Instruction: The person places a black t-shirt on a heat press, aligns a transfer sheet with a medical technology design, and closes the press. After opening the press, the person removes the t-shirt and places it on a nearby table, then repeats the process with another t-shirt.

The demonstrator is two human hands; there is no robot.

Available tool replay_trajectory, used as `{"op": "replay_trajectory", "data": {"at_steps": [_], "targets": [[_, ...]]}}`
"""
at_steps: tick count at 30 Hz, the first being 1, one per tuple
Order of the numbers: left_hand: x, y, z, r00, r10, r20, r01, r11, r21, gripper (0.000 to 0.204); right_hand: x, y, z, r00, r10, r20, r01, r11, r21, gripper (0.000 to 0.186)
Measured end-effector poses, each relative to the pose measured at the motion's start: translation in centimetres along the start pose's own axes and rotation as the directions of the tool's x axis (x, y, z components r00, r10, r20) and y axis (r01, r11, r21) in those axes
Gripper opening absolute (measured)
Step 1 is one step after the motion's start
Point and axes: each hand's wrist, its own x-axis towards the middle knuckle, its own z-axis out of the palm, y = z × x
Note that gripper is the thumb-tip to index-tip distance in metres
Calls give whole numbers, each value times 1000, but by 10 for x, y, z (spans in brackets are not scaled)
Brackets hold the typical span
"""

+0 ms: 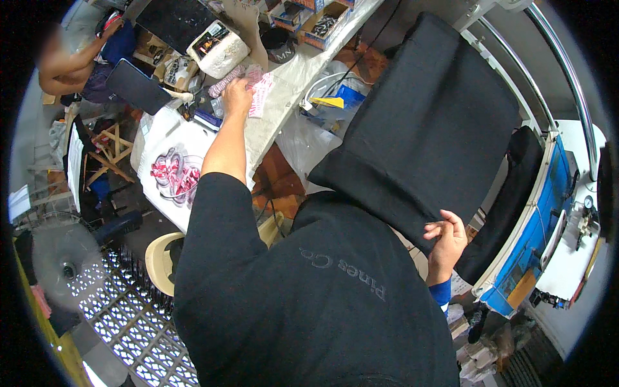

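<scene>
My left hand (pixel 238 98) reaches across to the far part of the work table. Its bent fingers press down beside a pink and white printed sheet (pixel 260 95) and a pinkish textured bundle (pixel 225 80). What lies under the fingertips is hidden. My right hand (pixel 446 245) is by the near edge of a large black cloth-covered panel (pixel 425 122), palm turned up. Its fingers are loosely curled and apart, and nothing shows in them. A blue cuff is at that wrist.
The pale table (pixel 274 126) holds a white block-shaped package (pixel 218 50), small-parts boxes (pixel 324 24) and red-and-white pieces (pixel 177 175). A plastic bag (pixel 303 145) hangs beside it. Metal rails (pixel 567 77) and a blue-sided frame (pixel 525 258) stand right. Another person (pixel 71 68) is far left; a fan (pixel 68 267) is nearer.
</scene>
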Motion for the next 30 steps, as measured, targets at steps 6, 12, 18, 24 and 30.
{"op": "replay_trajectory", "data": {"at_steps": [6, 12, 18, 24, 30], "targets": [[-5, -17, 8, 996, 28, -86, -40, 989, -140, 26, -7, -1, 10, 993, -27, 117, 33, 998, -49, 24], [27, 14, -82, 957, -277, 82, 245, 628, -739, 23, 0, -7, 9, 998, -41, 57, 43, 999, -30, 25], [-60, 264, -132, 696, 635, 334, 49, 423, -905, 39, 28, -15, 18, 961, -155, 228, 177, 981, -82, 25], [-141, 417, -125, 268, 916, 300, -186, 355, -916, 58, 59, -18, -12, 921, 8, 389, -13, 1000, 12, 15], [-130, 464, -92, 249, 937, 247, -300, 317, -900, 46, 106, -7, -44, 960, -142, 242, 188, 966, -177, 13]]}}
